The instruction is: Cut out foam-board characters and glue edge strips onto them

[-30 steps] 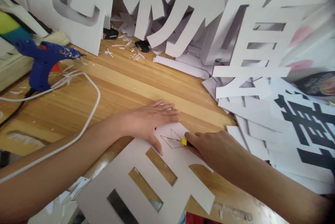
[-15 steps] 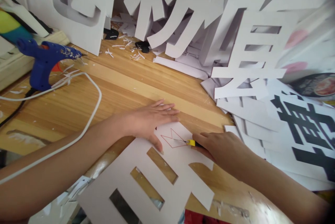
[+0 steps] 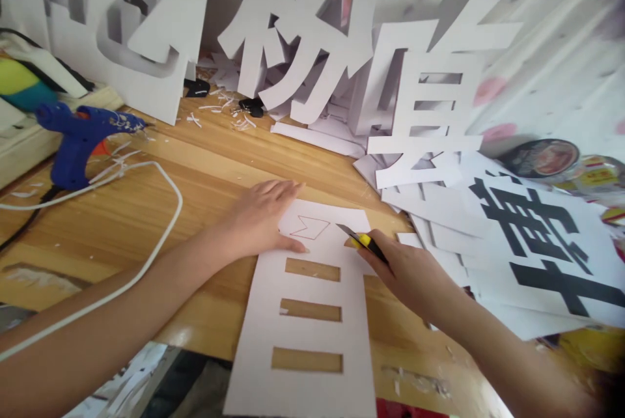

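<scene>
Head view. Your left hand lies palm down across the upper left edge of a flat, stiff-looking white sheet; thumb spread apart from the other fingers, which lie close together and slightly blurred. Your right hand has its fingers clamped on a yellow-and-black utility knife with a bare metal blade, angled up and left toward your left fingers. Tip contact with the sheet: cannot tell.

Sheet position: upper part between your two hands, the rest running from your fingers toward you. Three rectangular slots pierce it, nearer you than your left thumb. A thin reddish-brown angular outline is drawn between your left fingers and the blade tip, just beside the tip.

Under your fingers: wood-grain bench. Well left of your left fingers, a blue glue gun; a white cable loops nearer and crosses over your left forearm. Beyond your fingers, large white cut-out characters stand upright. Right of your right fingers, a white sheet printed with a bold black character.
</scene>
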### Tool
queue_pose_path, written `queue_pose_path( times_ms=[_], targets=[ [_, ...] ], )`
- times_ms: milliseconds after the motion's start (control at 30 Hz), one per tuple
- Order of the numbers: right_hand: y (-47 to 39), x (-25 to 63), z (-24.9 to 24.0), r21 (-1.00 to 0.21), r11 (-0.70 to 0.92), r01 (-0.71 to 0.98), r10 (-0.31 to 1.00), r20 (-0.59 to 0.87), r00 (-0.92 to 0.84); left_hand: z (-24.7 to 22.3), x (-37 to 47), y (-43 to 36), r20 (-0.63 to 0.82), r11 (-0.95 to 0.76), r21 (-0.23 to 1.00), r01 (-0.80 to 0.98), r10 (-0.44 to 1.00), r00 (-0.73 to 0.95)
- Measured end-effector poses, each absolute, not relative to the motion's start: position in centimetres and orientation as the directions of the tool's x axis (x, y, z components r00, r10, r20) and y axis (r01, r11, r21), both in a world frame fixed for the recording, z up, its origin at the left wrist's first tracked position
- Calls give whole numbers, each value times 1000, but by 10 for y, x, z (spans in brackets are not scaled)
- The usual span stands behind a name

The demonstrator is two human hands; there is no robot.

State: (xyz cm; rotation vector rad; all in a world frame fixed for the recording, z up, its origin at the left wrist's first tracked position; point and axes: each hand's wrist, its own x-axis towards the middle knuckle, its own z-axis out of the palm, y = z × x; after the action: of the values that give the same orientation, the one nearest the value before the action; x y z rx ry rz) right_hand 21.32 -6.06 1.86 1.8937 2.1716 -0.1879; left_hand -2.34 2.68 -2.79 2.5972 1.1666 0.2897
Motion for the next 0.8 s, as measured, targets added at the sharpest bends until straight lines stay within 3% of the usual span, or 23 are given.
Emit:
queue_pose_path(
  times_ms=[233,467,800],
  targets=[
    [-48,186,19,-13,109,994,936,-337,-107,-18,-23,14,83,-544,216,811,838,540],
    [-34,179,18,-111,111,988,929,-341,-143,-6,-41,38,-110,-551,382,742,770,628],
    [-52,159,18,-16,276,961,895,-360,-263,-17,-33,44,-181,-753,451,480,449,875]
  ],
)
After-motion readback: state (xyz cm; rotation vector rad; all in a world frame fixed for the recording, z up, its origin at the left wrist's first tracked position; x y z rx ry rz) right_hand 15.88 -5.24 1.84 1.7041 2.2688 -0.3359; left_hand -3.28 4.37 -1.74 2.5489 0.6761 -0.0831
